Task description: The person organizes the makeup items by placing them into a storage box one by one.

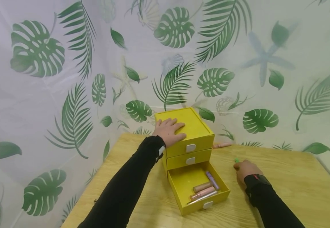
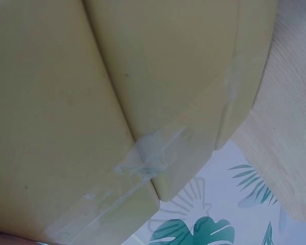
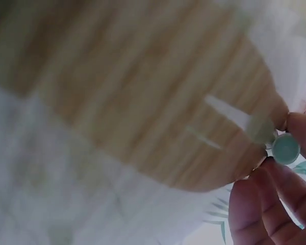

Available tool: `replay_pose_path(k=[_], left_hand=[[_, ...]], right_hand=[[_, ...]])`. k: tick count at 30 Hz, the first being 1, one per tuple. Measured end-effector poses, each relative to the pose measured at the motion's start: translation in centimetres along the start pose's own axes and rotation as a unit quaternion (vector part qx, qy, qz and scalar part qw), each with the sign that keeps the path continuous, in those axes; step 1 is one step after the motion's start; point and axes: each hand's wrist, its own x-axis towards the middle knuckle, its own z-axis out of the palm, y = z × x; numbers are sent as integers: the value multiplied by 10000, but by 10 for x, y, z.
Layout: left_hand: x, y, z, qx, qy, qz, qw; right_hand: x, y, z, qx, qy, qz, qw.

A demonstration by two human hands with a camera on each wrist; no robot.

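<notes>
A yellow drawer box (image 1: 187,122) stands on the table, its bottom drawer (image 1: 179,180) pulled out. On the box's top rests my left hand (image 1: 169,131), fingers spread. The left wrist view shows the box's taped side and only a sliver of that hand. Inside the drawer lie a purple tube (image 1: 212,180), a brown tube (image 1: 202,186), a pink tube (image 1: 202,193) and a slim silver stick (image 1: 201,198). To the drawer's right, my right hand (image 1: 247,171) pinches a small green cylinder (image 3: 285,148) between thumb and fingers, one round end showing; its exact kind is unclear.
Another pink tube (image 1: 222,145) lies on the wooden table (image 1: 293,177), right of the box near the back. The two upper drawers (image 1: 189,160) are closed and have white pull tabs. A leaf-patterned sheet (image 1: 182,63) hangs behind the table.
</notes>
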Motion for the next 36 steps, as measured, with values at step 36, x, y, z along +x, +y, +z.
replay_pose_path(k=[36], left_hand=[[0,2,-2,69,-45,42,10000]], right_hand=[[-35,-95,-49,440,682,-2543,9637]])
